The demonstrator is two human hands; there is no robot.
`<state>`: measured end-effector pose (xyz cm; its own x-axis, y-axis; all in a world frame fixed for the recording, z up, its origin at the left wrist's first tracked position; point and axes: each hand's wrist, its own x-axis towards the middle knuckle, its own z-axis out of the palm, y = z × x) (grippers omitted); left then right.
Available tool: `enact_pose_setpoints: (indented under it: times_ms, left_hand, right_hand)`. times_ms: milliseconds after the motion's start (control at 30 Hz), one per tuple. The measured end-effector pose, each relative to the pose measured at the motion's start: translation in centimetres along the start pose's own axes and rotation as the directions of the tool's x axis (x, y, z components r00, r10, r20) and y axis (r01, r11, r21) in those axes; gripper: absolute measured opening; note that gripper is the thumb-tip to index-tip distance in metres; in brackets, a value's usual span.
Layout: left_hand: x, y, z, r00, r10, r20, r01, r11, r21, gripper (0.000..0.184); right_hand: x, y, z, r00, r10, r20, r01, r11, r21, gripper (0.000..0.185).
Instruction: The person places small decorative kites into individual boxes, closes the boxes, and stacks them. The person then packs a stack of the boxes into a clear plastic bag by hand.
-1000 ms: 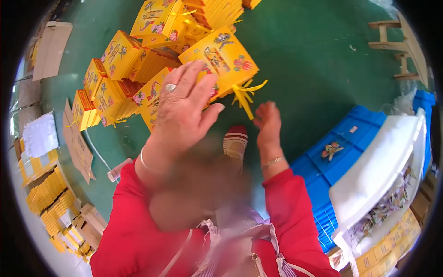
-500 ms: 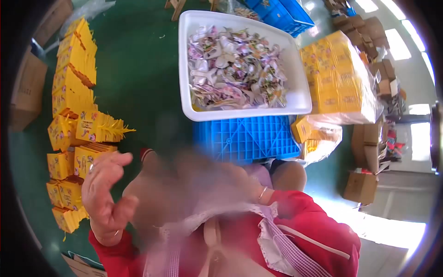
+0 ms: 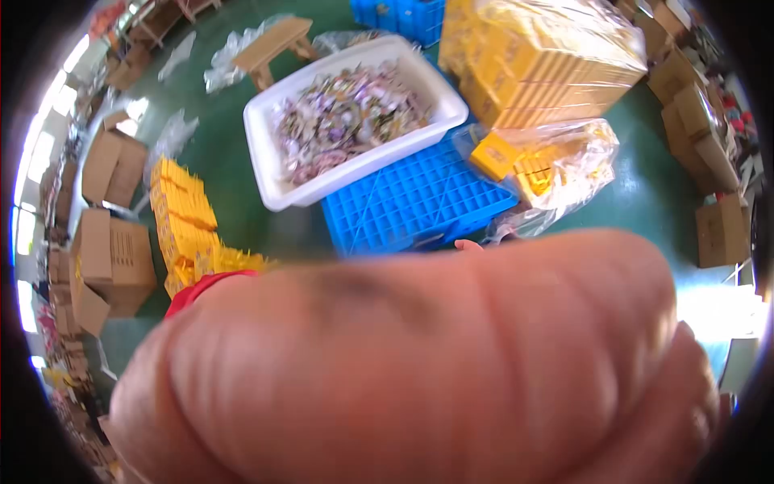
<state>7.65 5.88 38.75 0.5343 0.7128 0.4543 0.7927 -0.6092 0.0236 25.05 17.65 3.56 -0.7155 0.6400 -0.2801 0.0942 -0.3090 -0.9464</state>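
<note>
A hand very close to the camera, seemingly my left hand (image 3: 403, 363), fills the lower part of the head view, blurred. Its finger position and anything it holds cannot be made out. A bit of red sleeve (image 3: 208, 289) shows behind it at the left. Just over its upper edge a small part of what looks like my right hand (image 3: 468, 244) peeks out, near the blue crate (image 3: 403, 198); the rest is hidden. Beyond, a white tub (image 3: 258, 161) full of small, shiny, purple-and-white printed pieces (image 3: 355, 113) rests partly on the crate.
Yellow boxes (image 3: 184, 214) stand in rows on the green floor at left. A plastic-wrapped stack of yellow boxes (image 3: 540, 60) and an opened bag of them (image 3: 556, 165) are at right. A wooden stool (image 3: 274, 44), another blue crate (image 3: 399, 18) and cardboard cartons (image 3: 121, 258) surround the area.
The hand raised at the left has apparently come up close to the camera and covers my lap. The view has tilted and turned, so the tub appears further left.
</note>
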Motion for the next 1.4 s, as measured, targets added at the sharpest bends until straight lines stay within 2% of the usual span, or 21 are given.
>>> enact_pose_setpoints:
  times_ms: [67,167,300,433,500,567,633,733,767,833,867,900,967,1000,1067,1100,1167,1200,1267,1367,1400]
  left_hand:
    - [3.1,1.1,0.7,0.996,0.048,0.072,-0.051,0.998,0.043,0.035]
    - [6.8,2.5,2.4,0.982,0.095,0.163,-0.112,0.989,0.098,0.034]
    - [10.3,3.6,4.7,0.960,0.135,0.245,-0.169,0.977,0.126,0.032]
    - [12.4,3.4,6.7,0.951,0.171,0.256,-0.205,0.972,0.113,0.030]
    - [12.6,2.7,7.4,0.958,0.176,0.225,-0.203,0.974,0.101,0.029]
    - [12.3,1.8,7.8,0.973,0.169,0.155,-0.182,0.980,0.076,0.028]
    - [11.5,0.8,8.2,0.991,0.133,0.021,-0.134,0.989,0.066,0.027]
    - [9.4,-2.0,11.2,0.978,-0.092,-0.187,0.097,0.995,0.020,0.026]
    - [8.8,-3.5,13.7,0.950,-0.236,-0.205,0.234,0.972,-0.036,0.025]
    - [7.9,-8.2,22.1,0.861,-0.500,-0.091,0.465,0.847,-0.255,0.024]
    - [7.4,-11.1,27.4,0.827,-0.561,-0.035,0.506,0.770,-0.389,0.026]
    - [6.6,-13.4,32.0,0.806,-0.588,0.069,0.571,0.740,-0.357,0.035]
    - [5.7,-16.1,38.3,0.785,-0.595,0.174,0.618,0.772,-0.148,0.051]
    - [6.1,-16.8,40.2,0.752,-0.635,0.177,0.653,0.753,-0.074,0.055]
    - [6.8,-17.5,43.5,0.687,-0.703,0.181,0.705,0.706,0.068,0.064]
    - [6.5,-17.9,45.4,0.681,-0.715,0.156,0.711,0.697,0.090,0.065]
    - [5.5,-18.8,48.0,0.665,-0.739,0.103,0.725,0.673,0.146,0.068]
    - [5.6,-19.2,47.8,0.614,-0.766,0.189,0.757,0.640,0.133,0.065]
    - [3.6,-20.4,48.1,0.665,-0.731,0.157,0.718,0.683,0.137,0.063]
    - [0.8,-21.3,46.9,0.759,-0.638,0.133,0.631,0.770,0.094,0.059]
    - [0.2,-21.3,46.3,0.790,-0.600,0.128,0.596,0.800,0.074,0.058]
  right_hand:
    - [0.4,-1.0,-2.3,0.996,-0.054,-0.077,0.059,0.996,0.060,0.046]
    - [1.4,-0.5,-4.8,0.983,-0.139,-0.120,0.169,0.941,0.293,0.045]
    - [3.0,-0.4,-7.2,0.947,-0.192,-0.258,0.274,0.903,0.332,0.041]
    - [5.2,-3.3,-10.2,0.886,-0.093,-0.455,0.252,0.919,0.303,0.032]
    - [8.5,-3.5,-12.7,0.854,-0.172,-0.491,0.368,0.866,0.338,0.022]
    - [11.7,-4.3,-15.3,0.854,-0.203,-0.480,0.338,0.916,0.215,0.015]
    - [14.7,-5.0,-16.1,0.718,-0.135,-0.683,0.338,0.925,0.173,0.017]
    - [18.1,-5.0,-18.3,0.679,-0.038,-0.733,0.090,0.995,0.033,0.023]
    - [19.1,-4.5,-18.8,0.695,-0.001,-0.719,0.050,0.998,0.047,0.026]
    - [20.6,-2.9,-19.5,0.729,0.064,-0.682,-0.026,0.997,0.067,0.031]
    - [19.0,-5.5,-18.4,0.788,0.135,-0.600,-0.086,0.990,0.109,0.045]
    - [19.9,-4.6,-18.6,0.823,0.091,-0.560,-0.046,0.994,0.094,0.046]
    - [21.8,-2.1,-19.2,0.876,0.006,-0.482,0.036,0.996,0.078,0.047]
    - [22.4,-1.6,-18.9,0.855,-0.001,-0.519,0.005,1.000,0.006,0.050]
    - [23.1,-1.0,-18.5,0.883,-0.040,-0.468,-0.090,0.964,-0.250,0.051]
    - [23.2,-1.0,-18.4,0.897,-0.050,-0.440,-0.132,0.918,-0.373,0.051]
    - [22.4,-2.9,-17.5,0.923,0.021,-0.384,-0.192,0.891,-0.412,0.051]
    - [22.3,-3.5,-17.2,0.936,0.044,-0.349,-0.205,0.876,-0.437,0.052]
    - [21.9,-3.7,-16.2,0.956,0.024,-0.293,-0.184,0.827,-0.532,0.050]
    - [20.9,-4.2,-14.7,0.992,0.116,-0.051,-0.122,0.746,-0.654,0.049]
    - [19.9,-5.5,-14.1,0.991,0.129,-0.047,-0.127,0.726,-0.676,0.044]
